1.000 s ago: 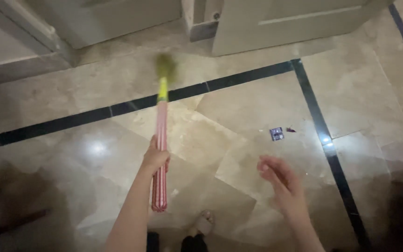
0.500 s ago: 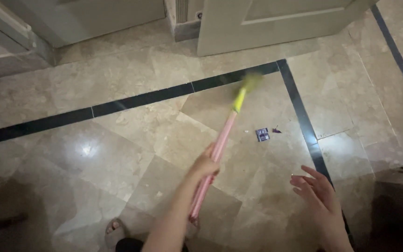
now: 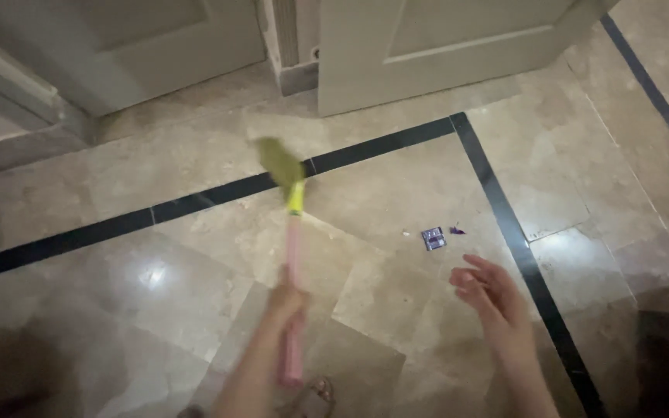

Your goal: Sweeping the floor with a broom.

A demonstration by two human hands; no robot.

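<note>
There is one broom [image 3: 293, 232] with a pink handle and green bristles. Two hands are visible, the left hand [image 3: 286, 298] and the right hand [image 3: 489, 298]. On the floor [image 3: 195, 255] lie one small dark wrapper [image 3: 433, 238] and two tiny scraps beside it. Two doors stand at the top edge.

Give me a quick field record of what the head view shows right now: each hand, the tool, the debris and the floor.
left hand: closed around the pink handle
right hand: open, empty, held above the floor
broom: pink handle, yellow collar, greenish head blurred, over the dark floor stripe
debris: small purple wrapper with tiny scraps beside it, right of the broom, apart from it
floor: glossy beige marble with dark inlay lines
background: pale doors
</note>
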